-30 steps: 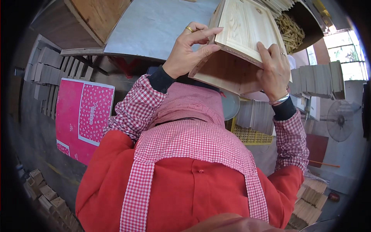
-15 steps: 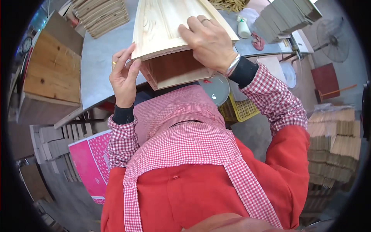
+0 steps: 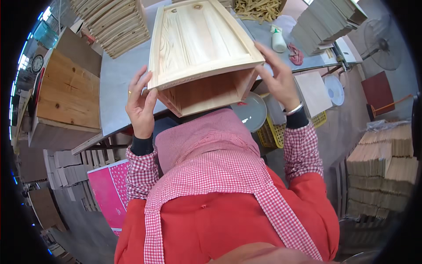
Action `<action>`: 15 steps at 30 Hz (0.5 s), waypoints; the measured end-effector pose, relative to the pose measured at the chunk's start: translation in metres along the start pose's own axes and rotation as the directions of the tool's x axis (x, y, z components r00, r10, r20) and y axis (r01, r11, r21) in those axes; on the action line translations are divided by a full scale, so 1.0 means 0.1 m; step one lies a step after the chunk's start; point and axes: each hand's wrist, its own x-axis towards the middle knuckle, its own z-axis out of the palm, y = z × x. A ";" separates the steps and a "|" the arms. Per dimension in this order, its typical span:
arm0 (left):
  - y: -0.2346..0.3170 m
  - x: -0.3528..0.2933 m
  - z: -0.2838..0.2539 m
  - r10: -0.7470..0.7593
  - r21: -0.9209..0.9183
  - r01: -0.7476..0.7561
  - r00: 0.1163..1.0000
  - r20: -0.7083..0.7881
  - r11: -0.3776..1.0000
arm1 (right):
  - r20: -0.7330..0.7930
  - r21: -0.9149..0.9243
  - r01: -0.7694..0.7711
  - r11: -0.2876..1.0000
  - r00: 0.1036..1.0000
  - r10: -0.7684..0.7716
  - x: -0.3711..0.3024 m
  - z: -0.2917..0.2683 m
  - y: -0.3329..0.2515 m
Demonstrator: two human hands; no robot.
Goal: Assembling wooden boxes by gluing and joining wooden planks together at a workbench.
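Note:
A pale wooden box (image 3: 200, 39) rests at the near edge of the grey worktable, its open end facing me and its hollow inside showing. The panelled top has a raised frame and a few knots. At the box's left front corner, my left hand (image 3: 141, 105) grips the edge between thumb and fingers. My right hand (image 3: 279, 79) holds the right front corner, fingers along the side and thumb at the front edge.
Stacked wooden panels (image 3: 110, 24) stand at the back left, thin boards (image 3: 323, 26) at the back right. A white bottle (image 3: 278, 40) and a pink cloth (image 3: 296, 54) lie on the worktable (image 3: 118, 83). Beneath its near edge are a grey basin (image 3: 250, 115) and yellow crate (image 3: 274, 132).
My right hand has moved from the top of the box to its right front corner. My left hand stays at the left corner. More of the box's top shows now.

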 end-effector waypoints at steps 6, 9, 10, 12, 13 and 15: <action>0.01 -0.02 -0.01 -0.027 -0.029 0.028 0.999 0.016 0.999 | -0.044 0.119 -0.015 0.993 0.999 0.020 -0.02 0.04 0.04; 0.02 -0.04 -0.02 -0.038 0.006 0.038 0.999 0.013 0.999 | 0.011 -0.065 0.098 0.993 0.995 -0.098 0.09 -0.09 0.03; 0.02 -0.04 -0.02 -0.043 0.017 0.042 0.999 0.010 0.999 | 0.039 -0.087 0.132 0.987 0.991 -0.129 0.10 -0.12 0.04; 0.05 -0.04 -0.01 -0.057 0.031 0.057 0.998 0.006 0.998 | 0.101 -0.125 0.198 0.972 0.977 -0.186 0.12 -0.17 0.07; 0.07 -0.04 -0.01 -0.070 0.040 0.070 0.998 -0.001 0.997 | 0.101 -0.119 0.193 0.974 0.978 -0.182 0.14 -0.19 0.07; 0.09 -0.07 -0.04 -0.084 0.056 0.085 0.996 -0.009 0.995 | 0.145 -0.088 0.202 0.975 0.972 -0.188 0.19 -0.23 0.08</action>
